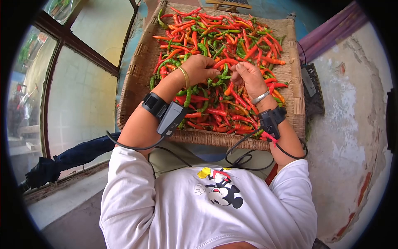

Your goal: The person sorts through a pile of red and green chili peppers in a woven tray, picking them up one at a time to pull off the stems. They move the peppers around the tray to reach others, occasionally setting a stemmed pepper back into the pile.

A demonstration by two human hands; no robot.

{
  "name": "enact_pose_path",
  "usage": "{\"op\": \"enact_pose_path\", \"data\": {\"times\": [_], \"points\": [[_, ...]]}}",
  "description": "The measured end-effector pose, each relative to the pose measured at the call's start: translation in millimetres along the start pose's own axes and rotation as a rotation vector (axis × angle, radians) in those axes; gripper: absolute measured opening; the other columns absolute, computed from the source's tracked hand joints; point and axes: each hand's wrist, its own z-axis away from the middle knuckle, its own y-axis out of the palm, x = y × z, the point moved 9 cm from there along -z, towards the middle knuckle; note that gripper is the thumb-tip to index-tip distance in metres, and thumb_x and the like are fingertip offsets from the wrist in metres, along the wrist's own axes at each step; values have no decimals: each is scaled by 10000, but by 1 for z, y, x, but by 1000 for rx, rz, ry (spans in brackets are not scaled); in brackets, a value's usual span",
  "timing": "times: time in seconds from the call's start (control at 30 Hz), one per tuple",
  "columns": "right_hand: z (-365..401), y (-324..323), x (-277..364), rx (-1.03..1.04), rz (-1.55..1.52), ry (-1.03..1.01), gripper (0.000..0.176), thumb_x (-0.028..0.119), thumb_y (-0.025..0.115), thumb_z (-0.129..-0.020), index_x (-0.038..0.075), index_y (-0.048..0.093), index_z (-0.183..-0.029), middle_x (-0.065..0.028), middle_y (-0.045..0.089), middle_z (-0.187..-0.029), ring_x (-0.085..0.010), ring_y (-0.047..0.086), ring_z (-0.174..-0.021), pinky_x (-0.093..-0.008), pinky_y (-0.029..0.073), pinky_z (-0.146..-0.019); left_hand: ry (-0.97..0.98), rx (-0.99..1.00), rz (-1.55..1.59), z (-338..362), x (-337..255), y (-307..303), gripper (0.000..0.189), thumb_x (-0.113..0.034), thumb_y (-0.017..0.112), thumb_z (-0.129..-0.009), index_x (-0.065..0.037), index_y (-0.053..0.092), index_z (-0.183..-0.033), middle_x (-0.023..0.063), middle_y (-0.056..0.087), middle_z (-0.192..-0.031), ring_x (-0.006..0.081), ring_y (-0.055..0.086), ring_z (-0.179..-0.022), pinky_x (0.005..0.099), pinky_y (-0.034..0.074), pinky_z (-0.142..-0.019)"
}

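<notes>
A curved red chili pepper (226,61) spans the gap between my two hands, above the heap. My left hand (200,69) has its fingers curled round the pepper's left end, with the thumb pointing right. My right hand (249,78) is closed in a pinch at the other end, its thumb against the index finger. The exact contact of the fingertips is partly hidden. Beneath both hands, red and green chili peppers (215,112) lie heaped in a wide woven basket tray (137,79).
Black cables (244,159) run from the wrist devices across my lap. A dark folded umbrella (78,153) leans at the left below framed windows (78,87). A peeling wall (344,103) and a purple curtain (331,29) stand at the right. A small wooden stool (229,6) is beyond the tray.
</notes>
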Motion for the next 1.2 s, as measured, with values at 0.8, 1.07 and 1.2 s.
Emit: {"op": "enact_pose_path", "data": {"times": [0.8, 1.07, 1.2], "points": [[0, 4, -28, 37, 88, 201, 259, 266, 500, -861, 29, 577, -933, 7, 551, -668, -66, 527, -631, -209, 426, -535, -66, -534, 47, -7, 40, -70, 393, -261, 616, -770, 8, 543, -1048, 150, 610, -847, 176, 614, -750, 279, 490, -589], [1, 16, -25, 147, 316, 128, 186, 189, 490, -860, 42, 576, -937, 26, 552, -690, -41, 509, -615, -181, 409, -535, -267, 97, -1005, 12, 24, -7, 411, -453, 594, -724, -52, 641, -798, 117, 620, -823, 279, 596, -797, 370, 475, -697], [2, 18, -25, 161, 363, 117, 190, 184, 492, -859, 32, 573, -939, 24, 555, -699, -40, 507, -619, -184, 412, -536, -255, 155, -1028, 14, 27, -2, 388, -453, 599, -712, -75, 647, -781, 114, 620, -803, 288, 594, -780, 377, 478, -680]]}}
